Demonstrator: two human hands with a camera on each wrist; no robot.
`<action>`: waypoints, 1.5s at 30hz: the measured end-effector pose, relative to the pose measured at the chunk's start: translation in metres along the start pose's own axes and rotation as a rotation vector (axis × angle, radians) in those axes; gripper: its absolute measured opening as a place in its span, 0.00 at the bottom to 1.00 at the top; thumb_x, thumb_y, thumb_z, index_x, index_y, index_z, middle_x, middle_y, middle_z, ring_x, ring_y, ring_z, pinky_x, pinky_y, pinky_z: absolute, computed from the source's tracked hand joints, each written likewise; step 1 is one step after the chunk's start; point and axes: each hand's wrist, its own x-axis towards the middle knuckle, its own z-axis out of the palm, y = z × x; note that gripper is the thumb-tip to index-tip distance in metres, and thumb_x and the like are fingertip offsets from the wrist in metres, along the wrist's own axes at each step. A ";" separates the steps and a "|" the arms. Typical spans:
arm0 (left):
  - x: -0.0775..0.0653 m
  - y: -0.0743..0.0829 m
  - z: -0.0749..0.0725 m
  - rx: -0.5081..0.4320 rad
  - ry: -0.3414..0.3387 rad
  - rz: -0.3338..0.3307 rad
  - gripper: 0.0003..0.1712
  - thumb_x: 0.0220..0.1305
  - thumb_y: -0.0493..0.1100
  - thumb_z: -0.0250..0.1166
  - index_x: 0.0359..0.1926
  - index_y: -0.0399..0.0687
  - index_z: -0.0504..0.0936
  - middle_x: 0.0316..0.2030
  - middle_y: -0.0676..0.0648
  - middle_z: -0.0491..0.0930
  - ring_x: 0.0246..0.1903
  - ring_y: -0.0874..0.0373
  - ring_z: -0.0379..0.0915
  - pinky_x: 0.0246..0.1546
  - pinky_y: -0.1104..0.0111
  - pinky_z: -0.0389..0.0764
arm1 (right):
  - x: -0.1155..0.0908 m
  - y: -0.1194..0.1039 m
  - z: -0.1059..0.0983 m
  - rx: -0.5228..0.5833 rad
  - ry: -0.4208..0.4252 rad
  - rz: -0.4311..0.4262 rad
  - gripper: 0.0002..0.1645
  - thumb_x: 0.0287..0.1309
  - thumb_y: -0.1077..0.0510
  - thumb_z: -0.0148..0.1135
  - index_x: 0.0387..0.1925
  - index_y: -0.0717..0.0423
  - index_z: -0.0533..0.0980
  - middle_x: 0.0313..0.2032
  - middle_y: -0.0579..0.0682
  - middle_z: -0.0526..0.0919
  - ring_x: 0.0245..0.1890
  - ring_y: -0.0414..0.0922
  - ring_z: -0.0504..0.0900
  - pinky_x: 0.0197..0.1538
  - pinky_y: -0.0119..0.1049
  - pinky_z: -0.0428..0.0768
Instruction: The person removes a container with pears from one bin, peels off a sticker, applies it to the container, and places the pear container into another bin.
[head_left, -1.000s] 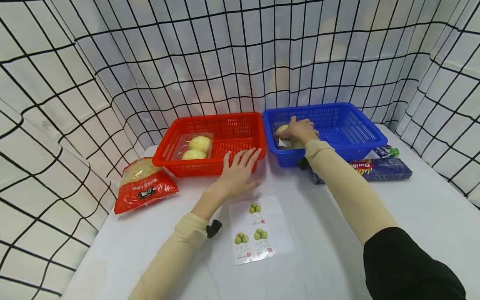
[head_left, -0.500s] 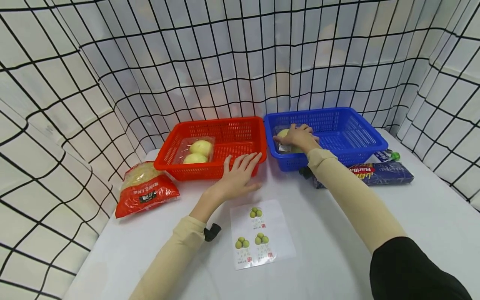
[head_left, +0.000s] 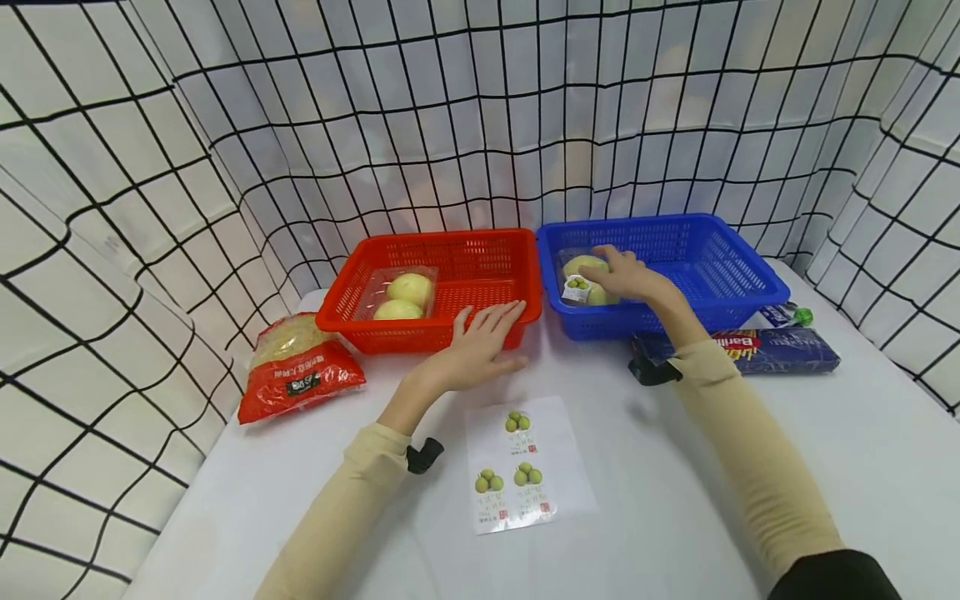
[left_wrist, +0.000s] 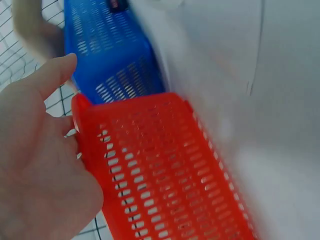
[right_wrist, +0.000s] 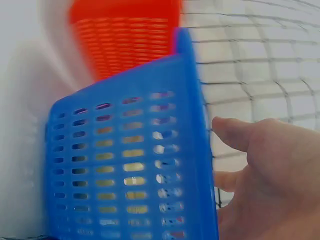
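Observation:
My left hand rests with spread fingers at the front right rim of the red basket, its thumb held out to the side. Inside that basket lies a clear pack of round pale yellow fruit. Over the blue basket, my right hand hovers with fingers extended, above a second clear fruit pack. On this pack sits a small white label with green fruit printed on it. From the right wrist view, the right hand is behind the blue basket's wall, which hides part of it.
A sheet of fruit labels lies on the white table before the baskets. Left stands a red and clear bag. A dark blue Barilla box and a small green-ended packet lie right. Black netting surrounds the table.
My right hand has lifted off the fruit pack in the blue basket and drawn back to the right, uncovering its label. The left hand stays at the red basket's rim.

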 end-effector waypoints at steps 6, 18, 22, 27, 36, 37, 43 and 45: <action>0.001 0.001 -0.002 -0.102 0.009 0.013 0.45 0.75 0.57 0.58 0.82 0.46 0.49 0.82 0.43 0.50 0.82 0.45 0.43 0.82 0.43 0.37 | -0.018 0.020 0.000 0.070 0.021 -0.096 0.42 0.81 0.44 0.39 0.80 0.65 0.44 0.78 0.74 0.48 0.80 0.73 0.40 0.77 0.73 0.45; -0.026 0.003 -0.026 0.069 -0.068 -0.179 0.46 0.74 0.60 0.57 0.83 0.50 0.49 0.82 0.39 0.46 0.82 0.37 0.37 0.81 0.39 0.34 | -0.010 0.028 0.009 0.026 0.107 -0.183 0.31 0.79 0.49 0.46 0.72 0.65 0.65 0.70 0.70 0.70 0.72 0.67 0.67 0.72 0.64 0.68; -0.041 -0.015 -0.053 0.004 -0.139 -0.298 0.47 0.75 0.61 0.55 0.83 0.47 0.47 0.83 0.37 0.40 0.82 0.35 0.33 0.80 0.36 0.33 | -0.006 0.027 0.009 0.014 0.145 -0.192 0.28 0.78 0.51 0.47 0.69 0.65 0.68 0.67 0.70 0.73 0.70 0.66 0.70 0.71 0.63 0.70; -0.043 -0.053 -0.056 -0.039 -0.187 -0.394 0.56 0.71 0.71 0.51 0.83 0.44 0.39 0.82 0.33 0.31 0.81 0.31 0.24 0.77 0.33 0.25 | -0.008 0.025 0.011 -0.052 0.199 -0.179 0.28 0.77 0.52 0.47 0.67 0.67 0.69 0.65 0.69 0.76 0.68 0.67 0.72 0.70 0.64 0.71; -0.055 -0.096 -0.075 -0.001 -0.146 -0.523 0.62 0.68 0.75 0.51 0.82 0.41 0.36 0.79 0.28 0.19 0.78 0.27 0.11 0.75 0.30 0.23 | -0.005 0.026 0.018 -0.110 0.263 -0.141 0.25 0.76 0.52 0.45 0.64 0.63 0.73 0.63 0.67 0.77 0.63 0.66 0.76 0.63 0.68 0.74; -0.057 -0.099 -0.080 0.000 -0.137 -0.542 0.62 0.69 0.73 0.53 0.82 0.40 0.34 0.78 0.27 0.17 0.77 0.25 0.10 0.75 0.30 0.23 | -0.004 0.025 0.017 -0.108 0.270 -0.141 0.25 0.76 0.52 0.45 0.63 0.63 0.73 0.62 0.67 0.77 0.61 0.65 0.77 0.62 0.67 0.74; -0.070 -0.124 -0.086 -0.015 -0.159 -0.645 0.68 0.69 0.71 0.55 0.79 0.35 0.22 0.74 0.21 0.13 0.75 0.20 0.11 0.72 0.24 0.35 | -0.008 0.024 0.019 -0.116 0.283 -0.104 0.24 0.77 0.53 0.44 0.62 0.63 0.74 0.59 0.66 0.79 0.50 0.60 0.78 0.56 0.64 0.76; -0.074 -0.129 -0.082 -0.022 -0.177 -0.665 0.69 0.68 0.72 0.54 0.78 0.34 0.20 0.74 0.20 0.15 0.75 0.19 0.14 0.70 0.22 0.40 | -0.008 0.025 0.022 -0.125 0.279 -0.093 0.25 0.77 0.53 0.44 0.63 0.62 0.75 0.59 0.66 0.79 0.50 0.60 0.78 0.56 0.65 0.75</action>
